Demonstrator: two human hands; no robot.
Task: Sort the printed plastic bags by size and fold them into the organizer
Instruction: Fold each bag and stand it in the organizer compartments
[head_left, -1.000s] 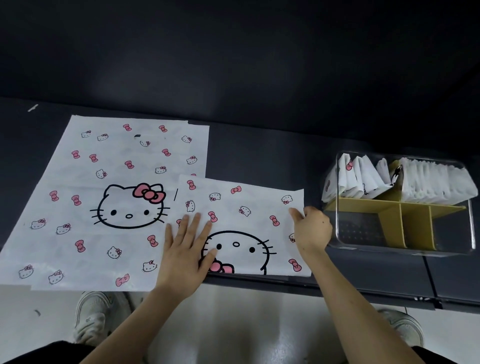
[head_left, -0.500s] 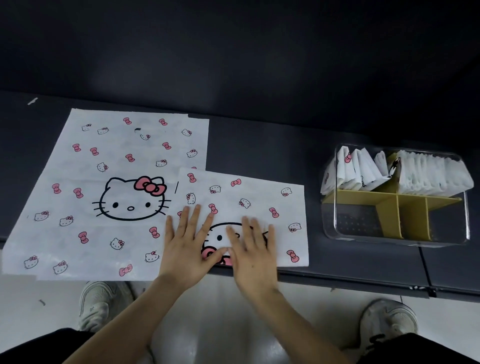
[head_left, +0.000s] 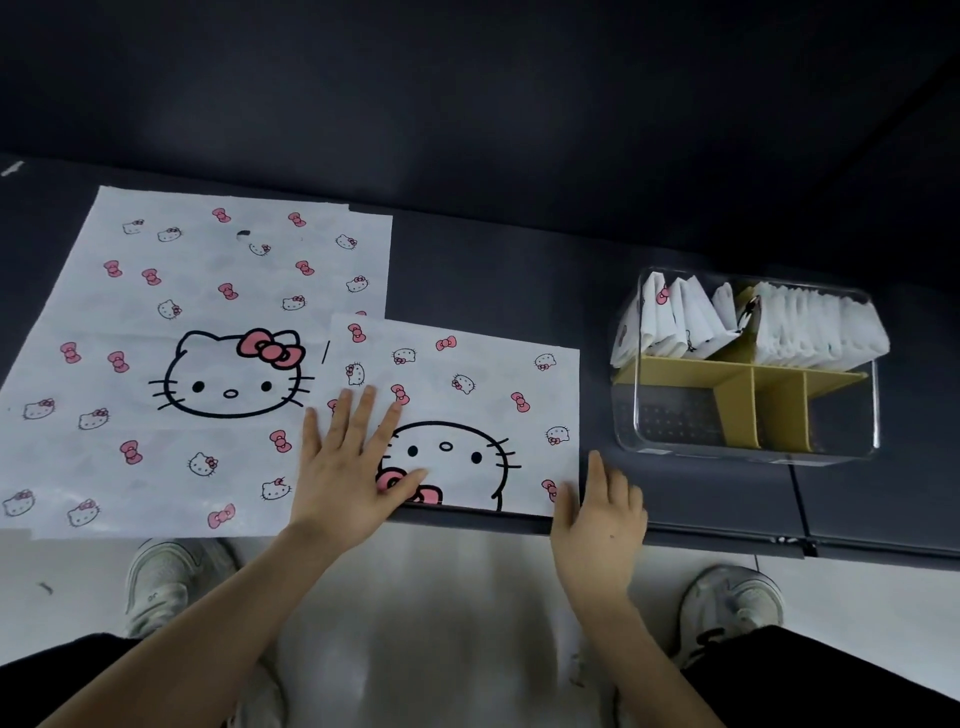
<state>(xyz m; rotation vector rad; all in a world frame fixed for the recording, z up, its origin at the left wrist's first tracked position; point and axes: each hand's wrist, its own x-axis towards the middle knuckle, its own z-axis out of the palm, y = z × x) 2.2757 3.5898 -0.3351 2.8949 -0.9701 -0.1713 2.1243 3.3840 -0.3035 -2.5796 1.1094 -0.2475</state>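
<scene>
A small white cat-print bag (head_left: 467, 395) lies flat at the table's near edge, overlapping the right side of a large bag (head_left: 171, 322) with the same print. My left hand (head_left: 348, 462) presses flat on the small bag's left part, fingers spread. My right hand (head_left: 597, 514) rests with straight fingers at the bag's near right corner, partly on the dark table. A clear organizer (head_left: 748, 431) with yellow dividers stands to the right; folded white bags (head_left: 800, 322) fill its back compartments.
The dark table (head_left: 493, 270) runs across the view, with a bare strip between the small bag and the organizer. Its near edge is just under my hands. Below it are the pale floor and my two shoes (head_left: 727, 608).
My right hand slid from the middle of the small bag out to its near right corner. My left hand stayed pressed in place.
</scene>
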